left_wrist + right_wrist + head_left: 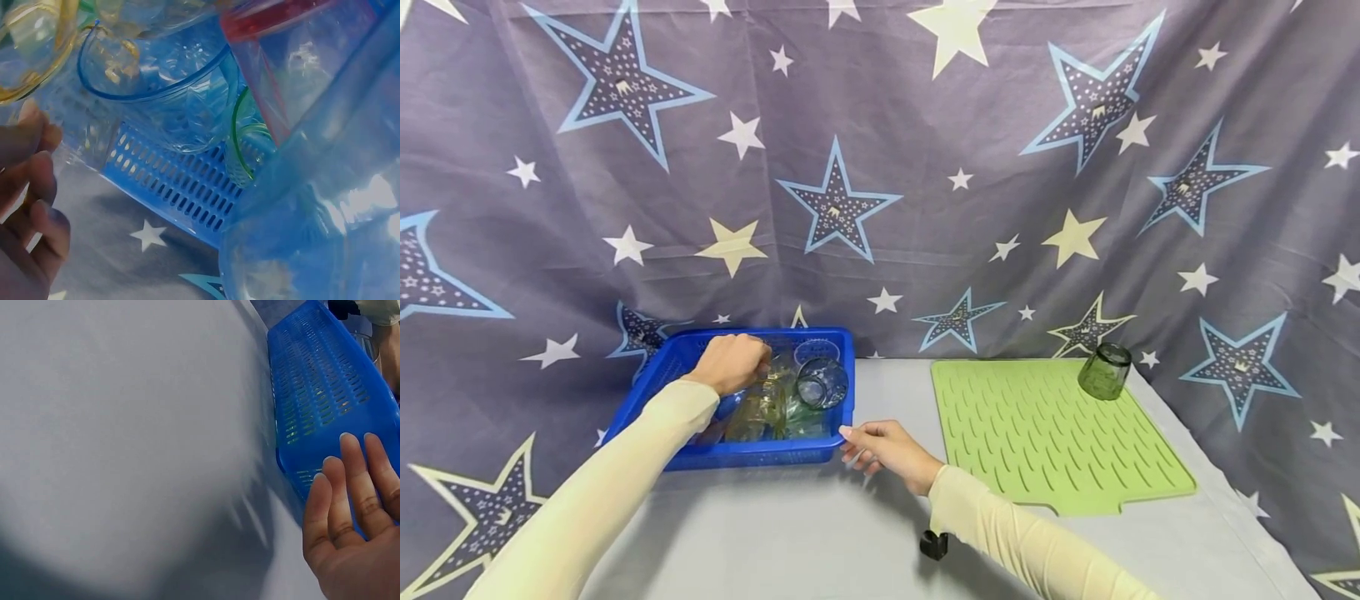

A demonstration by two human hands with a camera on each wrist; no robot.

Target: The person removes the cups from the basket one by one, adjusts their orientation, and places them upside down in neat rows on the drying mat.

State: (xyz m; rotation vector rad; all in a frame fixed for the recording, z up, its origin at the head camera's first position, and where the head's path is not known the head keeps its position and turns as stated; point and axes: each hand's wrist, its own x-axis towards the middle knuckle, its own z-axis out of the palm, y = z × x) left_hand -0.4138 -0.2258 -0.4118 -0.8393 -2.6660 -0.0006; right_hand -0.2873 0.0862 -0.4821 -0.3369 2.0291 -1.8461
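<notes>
A blue plastic basket (752, 454) with slotted walls holds several clear and tinted glasses. Over its left half, my left hand (730, 364) reaches in with bent fingers. In the left wrist view, its fingertips are right at the rim of a yellow-tinted glass (47, 75); I cannot tell whether they pinch it. Close by are a blue-rimmed glass (156, 97) and a red-rimmed one (269, 25). At the basket's front right corner is my right hand (891, 450), thumb tip at the rim. Its other fingers extend loosely along the outer wall in the right wrist view.
Right of the basket lies a green ridged drying mat (1037, 433). A dark green glass (1103, 372) stands on its far right corner. A star-patterned curtain (880, 167) hangs behind the pale tabletop (760, 533).
</notes>
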